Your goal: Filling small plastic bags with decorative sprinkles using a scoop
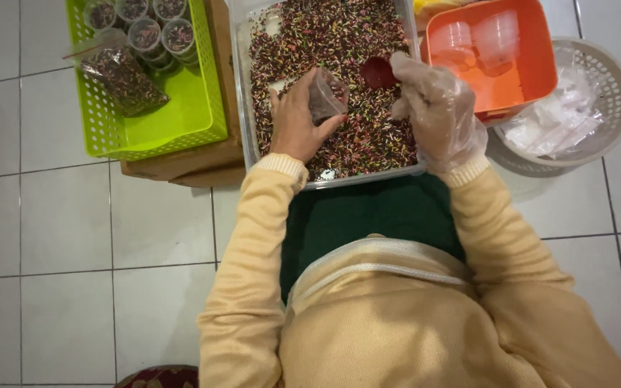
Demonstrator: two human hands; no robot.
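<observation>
Item: small clear plastic cup [327, 95], tilted, left hand [297, 122] grasping it over the clear tub [242, 86] of multicoloured sprinkles [339, 43]. Gloved right hand [436, 108] is pinching a red scoop [378, 72]. Risk: sprinkles missing the cup's narrow mouth. Green basket [174, 122] is holding filled cups [145, 32]; orange basket [519, 86], empty ones.

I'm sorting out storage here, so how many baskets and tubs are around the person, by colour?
Green basket: 1
Orange basket: 1
White round basket: 1
Clear tub of coloured sprinkles: 1
Total: 4
</observation>
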